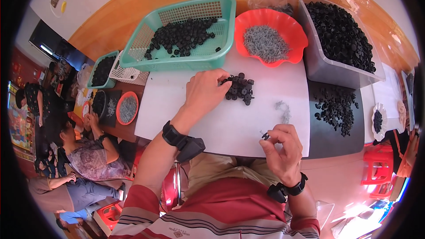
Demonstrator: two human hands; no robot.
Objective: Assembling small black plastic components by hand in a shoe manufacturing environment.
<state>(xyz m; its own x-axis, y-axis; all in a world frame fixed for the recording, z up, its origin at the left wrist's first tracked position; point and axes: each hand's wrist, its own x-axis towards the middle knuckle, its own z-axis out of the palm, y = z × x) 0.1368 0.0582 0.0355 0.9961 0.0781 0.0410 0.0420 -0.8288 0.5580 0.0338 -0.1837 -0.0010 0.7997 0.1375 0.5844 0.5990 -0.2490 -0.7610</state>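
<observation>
My left hand (204, 92) reaches to the left edge of a small heap of black plastic parts (241, 92) on the white board (186, 124). Its thumb and fingertips close on one of the parts there, mostly hidden by the fingers. Nearer to me and to the right, my right hand (283, 150) pinches a small round black plastic part (265, 136) with a thin metal pin sticking out of it. Just beyond that hand lies a little pile of grey metal pins (283, 111).
A green basket (177, 65), a red scalloped bowl (302, 40) of pins and a grey tub (341, 74) of black parts line the far side. More black parts (336, 110) lie on a dark mat at right. Other people (90, 152) sit at left, near an orange bowl (127, 108).
</observation>
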